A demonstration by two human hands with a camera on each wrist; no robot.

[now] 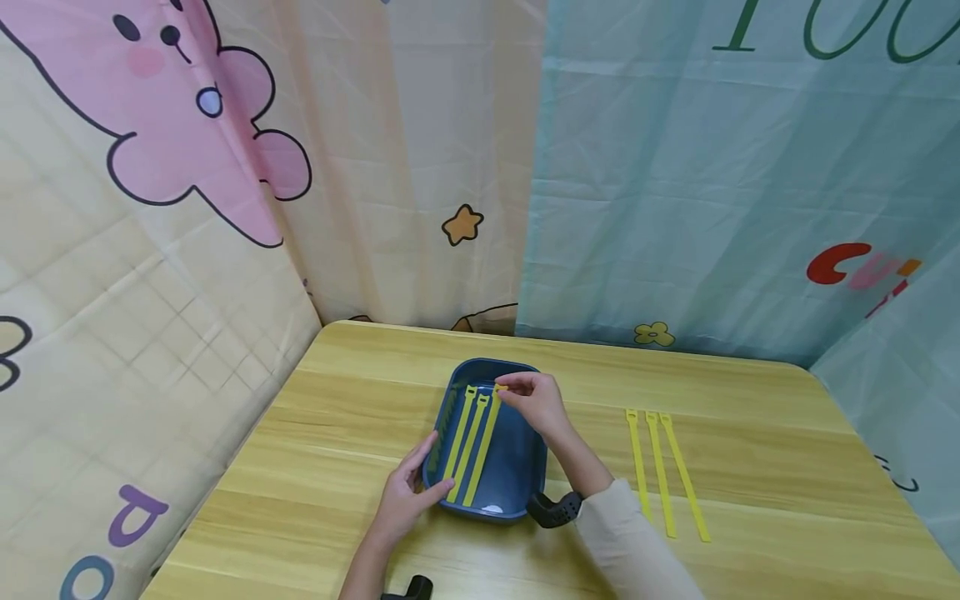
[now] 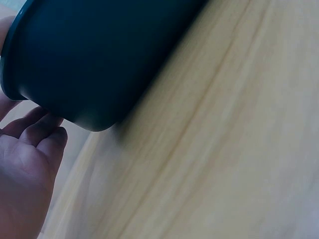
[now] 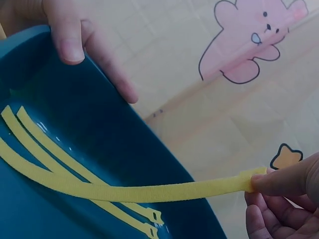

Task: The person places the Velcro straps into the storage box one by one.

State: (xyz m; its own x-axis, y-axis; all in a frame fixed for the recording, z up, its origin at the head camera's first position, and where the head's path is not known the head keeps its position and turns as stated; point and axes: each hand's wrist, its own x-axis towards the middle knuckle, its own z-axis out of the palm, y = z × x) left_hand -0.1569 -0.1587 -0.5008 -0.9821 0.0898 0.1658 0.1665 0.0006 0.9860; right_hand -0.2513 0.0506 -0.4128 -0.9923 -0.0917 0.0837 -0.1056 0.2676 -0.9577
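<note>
While a yellow strap (image 3: 134,193) is being pinched by the right hand (image 1: 536,404), its length sagging into the blue tray (image 1: 517,467) below that hand, the tray's wall is being gripped by the left hand (image 1: 401,496); twisting is best being avoided.

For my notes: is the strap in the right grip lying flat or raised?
Raised at one end: the right grip pinches that end of the yellow strap, and its length bows in the right wrist view.
</note>
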